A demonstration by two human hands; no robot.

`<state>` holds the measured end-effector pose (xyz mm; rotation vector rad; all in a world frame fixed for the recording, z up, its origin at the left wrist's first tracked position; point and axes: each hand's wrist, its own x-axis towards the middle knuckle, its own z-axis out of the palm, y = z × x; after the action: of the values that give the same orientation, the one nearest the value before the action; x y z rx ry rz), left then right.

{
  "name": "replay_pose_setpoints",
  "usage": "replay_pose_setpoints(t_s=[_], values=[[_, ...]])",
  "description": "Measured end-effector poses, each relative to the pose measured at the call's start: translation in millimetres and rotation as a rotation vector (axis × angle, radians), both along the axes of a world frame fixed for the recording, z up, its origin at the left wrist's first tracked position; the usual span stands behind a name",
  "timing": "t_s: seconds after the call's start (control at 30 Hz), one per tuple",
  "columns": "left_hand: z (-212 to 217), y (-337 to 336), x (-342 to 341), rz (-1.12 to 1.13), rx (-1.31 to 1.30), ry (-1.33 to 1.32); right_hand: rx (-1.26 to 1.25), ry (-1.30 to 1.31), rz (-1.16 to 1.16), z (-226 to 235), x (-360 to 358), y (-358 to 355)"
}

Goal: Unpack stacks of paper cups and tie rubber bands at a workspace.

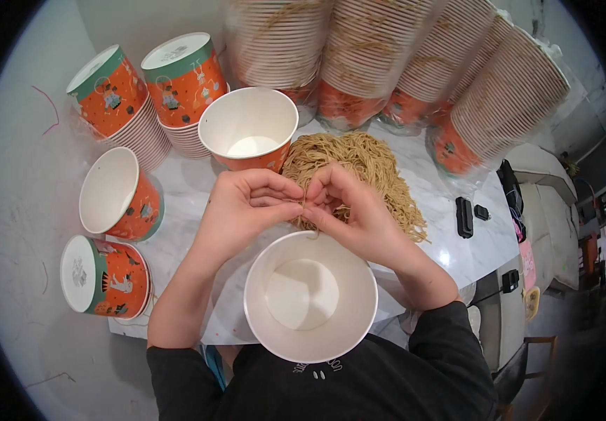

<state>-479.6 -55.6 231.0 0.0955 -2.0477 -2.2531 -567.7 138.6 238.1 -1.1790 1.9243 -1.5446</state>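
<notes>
My left hand (250,207) and my right hand (352,217) meet fingertip to fingertip above the table. Both are closed in a pinch on a thin tan strand (304,202), and a short end of it hangs below the fingers. Just behind them lies a loose heap of tan strands (383,168), like twine or noodles. Between my forearms, close to my body, a large white-lined paper tub (310,295) stands with its mouth up. Nothing shows inside it. Behind my left hand is another upright paper tub (247,123), orange outside.
Tall plastic-wrapped stacks of paper tubs (387,49) line the back. At the left are two upside-down stacks (183,81), a tilted tub (113,193) and a tub on its side (106,277). Small black objects (464,217) rest near the marble-patterned table's right edge.
</notes>
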Motion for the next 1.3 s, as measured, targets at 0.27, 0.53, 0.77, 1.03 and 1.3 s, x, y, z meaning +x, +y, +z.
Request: replay_pose_setpoints(t_s=[0.27, 0.53, 0.77, 1.03, 1.3], values=[[-4.0, 3.7, 0.8, 0.035, 0.048, 0.031, 0.143, 0.116, 0.026, 19.3, 4.6, 11.2], [8.2, 16.1, 13.8, -0.002, 0.136, -0.006, 0.147, 0.252, -0.144, 17.9, 13.6, 7.2], [29.7, 27.4, 34.0, -0.101, 0.290, -0.063, 0.116, 0.257, -0.217, 10.6, 10.9, 5.2], [19.6, 16.8, 21.0, -0.094, 0.181, -0.028, 0.032, 0.156, -0.141, 5.9, 4.8, 4.3], [-3.0, -0.3, 3.7, -0.238, -0.012, -0.089, 0.054, 0.272, 0.018, 18.2, 5.9, 9.8]])
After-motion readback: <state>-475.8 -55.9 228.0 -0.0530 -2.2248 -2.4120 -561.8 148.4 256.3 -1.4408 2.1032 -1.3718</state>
